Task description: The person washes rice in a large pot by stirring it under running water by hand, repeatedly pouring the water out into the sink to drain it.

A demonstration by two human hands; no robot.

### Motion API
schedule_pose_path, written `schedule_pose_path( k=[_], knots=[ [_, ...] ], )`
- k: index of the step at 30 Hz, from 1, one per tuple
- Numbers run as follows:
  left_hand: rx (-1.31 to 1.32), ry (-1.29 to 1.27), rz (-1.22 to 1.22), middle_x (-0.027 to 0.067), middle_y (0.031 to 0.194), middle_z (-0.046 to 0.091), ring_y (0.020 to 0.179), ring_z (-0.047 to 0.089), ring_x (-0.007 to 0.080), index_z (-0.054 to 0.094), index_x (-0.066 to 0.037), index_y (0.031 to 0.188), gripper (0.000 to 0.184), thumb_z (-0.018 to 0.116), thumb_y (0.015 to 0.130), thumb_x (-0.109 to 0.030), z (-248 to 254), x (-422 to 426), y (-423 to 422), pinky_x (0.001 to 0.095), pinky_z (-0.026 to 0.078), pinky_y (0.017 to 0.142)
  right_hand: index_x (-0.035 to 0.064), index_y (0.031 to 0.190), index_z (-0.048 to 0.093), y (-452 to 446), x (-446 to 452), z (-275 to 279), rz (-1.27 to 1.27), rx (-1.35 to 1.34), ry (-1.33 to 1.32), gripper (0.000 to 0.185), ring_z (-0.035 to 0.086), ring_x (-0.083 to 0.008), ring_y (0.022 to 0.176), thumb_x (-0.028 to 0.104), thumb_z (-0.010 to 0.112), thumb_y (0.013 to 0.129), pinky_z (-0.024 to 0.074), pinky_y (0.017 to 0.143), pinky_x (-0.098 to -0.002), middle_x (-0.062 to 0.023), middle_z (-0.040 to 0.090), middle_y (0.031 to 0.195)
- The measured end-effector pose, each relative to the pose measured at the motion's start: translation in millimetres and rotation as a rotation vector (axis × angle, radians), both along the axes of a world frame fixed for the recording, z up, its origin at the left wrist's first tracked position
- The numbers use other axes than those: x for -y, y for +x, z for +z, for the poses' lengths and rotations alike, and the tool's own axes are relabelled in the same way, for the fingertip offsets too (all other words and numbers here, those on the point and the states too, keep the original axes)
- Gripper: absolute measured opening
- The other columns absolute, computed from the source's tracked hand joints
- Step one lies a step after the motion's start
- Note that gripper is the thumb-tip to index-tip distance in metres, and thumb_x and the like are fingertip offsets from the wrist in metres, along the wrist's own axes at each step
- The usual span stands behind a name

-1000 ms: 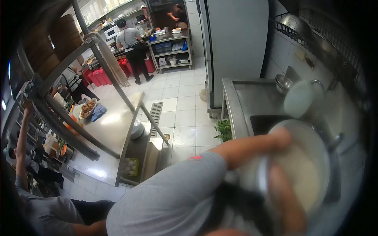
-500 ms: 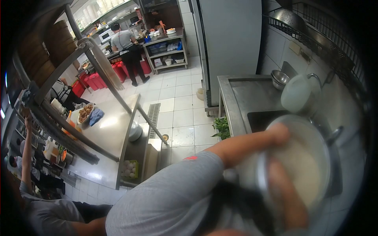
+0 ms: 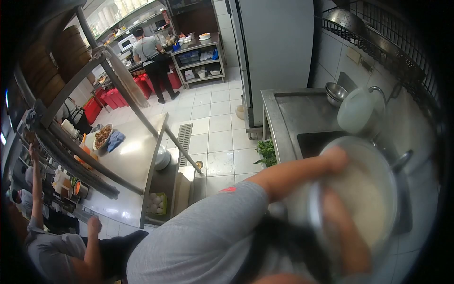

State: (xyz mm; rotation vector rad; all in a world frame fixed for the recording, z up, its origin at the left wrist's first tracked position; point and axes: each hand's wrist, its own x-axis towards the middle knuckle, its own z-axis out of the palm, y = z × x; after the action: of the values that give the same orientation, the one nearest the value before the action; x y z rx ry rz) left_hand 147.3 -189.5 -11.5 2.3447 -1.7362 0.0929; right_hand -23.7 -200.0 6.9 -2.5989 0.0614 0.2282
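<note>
The large pot (image 3: 385,177) is set at the sink (image 3: 312,144), much of whose opening is covered by it. A pale, cloudy mass (image 3: 366,203) is contained in it, too blurred to be identified. The left hand (image 3: 338,159) is bent at the pot's rim, just beside the sink's dark opening; its fingers are hidden, so whether anything is grasped cannot be told. The right hand (image 3: 333,206) is blurred, placed on the near side of the sink beside the rim of a rounded vessel (image 3: 315,210); whether that rim is gripped cannot be told either. Part of the pot's mouth is blocked from view by both hands.

Beyond the sink, stacked metal bowls (image 3: 336,94) and a pale translucent container (image 3: 354,112) are seen by the steel table (image 3: 298,113). Farther beyond it, the room is partly hidden by a tall grey cabinet (image 3: 286,57), and a colander (image 3: 347,20) is held in a wall rack (image 3: 343,34). Left of the sink, green leaves (image 3: 267,154) are found low down. Well left of it, a dish of food (image 3: 102,136) and a blue cloth (image 3: 116,140) are laid on another table (image 3: 135,158), with eggs (image 3: 155,203) kept below.
</note>
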Motion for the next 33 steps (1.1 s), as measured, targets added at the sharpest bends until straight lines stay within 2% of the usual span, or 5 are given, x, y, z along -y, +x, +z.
schedule_pose_path(
  k=[7, 10, 13, 22, 33],
  knots=[
    [0.067, 0.034, -0.031, 0.0133, 0.081, 0.065, 0.078, 0.063, 0.028, 0.068, -0.007, 0.076, 0.019, 0.053, 0.069, -0.016, 6.2, -3.9, -3.1, 0.0382, 0.05, 0.068, -0.0061, 0.125, 0.038, 4.4, 6.7, -16.8, -0.024, -0.084, -0.094, 0.054, 0.045, -0.0378, 0.111, -0.001, 0.048, 0.073, 0.0372, 0.094, -0.0366, -0.0269, 0.044, 0.122],
    [0.053, 0.031, -0.029, 0.0134, 0.081, 0.065, 0.077, 0.064, 0.0279, 0.068, -0.007, 0.076, 0.019, 0.053, 0.069, -0.016, 7.9, -4.5, -3.1, 0.0382, 0.05, 0.068, -0.0066, 0.125, 0.037, 3.7, 2.0, -8.6, -0.058, -0.089, -0.083, 0.053, 0.045, -0.0373, 0.112, -0.001, 0.048, 0.073, 0.0369, 0.094, -0.0365, -0.0278, 0.045, 0.121],
    [0.044, 0.033, -0.024, 0.0115, 0.079, 0.064, 0.076, 0.063, 0.0288, 0.065, -0.012, 0.086, 0.026, 0.053, 0.064, -0.018, 1.0, 0.2, 1.1, 0.0392, 0.049, 0.069, -0.0066, 0.125, 0.037, 2.6, -2.4, 1.2, -0.087, -0.064, -0.016, 0.053, 0.045, -0.0378, 0.111, -0.001, 0.048, 0.074, 0.0367, 0.094, -0.0368, -0.028, 0.046, 0.12],
    [0.066, 0.04, -0.021, 0.011, 0.078, 0.064, 0.075, 0.062, 0.0282, 0.066, -0.012, 0.086, 0.027, 0.054, 0.063, -0.019, 2.0, -0.3, -0.4, 0.039, 0.048, 0.07, -0.005, 0.127, 0.036, 1.4, -3.6, 3.2, -0.091, -0.073, 0.005, 0.053, 0.048, -0.0381, 0.108, 0.0, 0.047, 0.075, 0.0386, 0.092, -0.0376, -0.0276, 0.046, 0.119],
    [0.042, 0.02, -0.014, 0.0114, 0.079, 0.064, 0.075, 0.062, 0.0286, 0.066, -0.011, 0.087, 0.028, 0.055, 0.062, -0.019, 3.0, -0.6, -1.0, 0.0392, 0.048, 0.07, -0.0058, 0.125, 0.038, 2.4, 7.6, -13.8, 0.024, 0.008, -0.083, 0.052, 0.049, -0.0384, 0.105, 0.002, 0.047, 0.075, 0.039, 0.09, -0.0387, -0.0271, 0.045, 0.121]
  ],
)
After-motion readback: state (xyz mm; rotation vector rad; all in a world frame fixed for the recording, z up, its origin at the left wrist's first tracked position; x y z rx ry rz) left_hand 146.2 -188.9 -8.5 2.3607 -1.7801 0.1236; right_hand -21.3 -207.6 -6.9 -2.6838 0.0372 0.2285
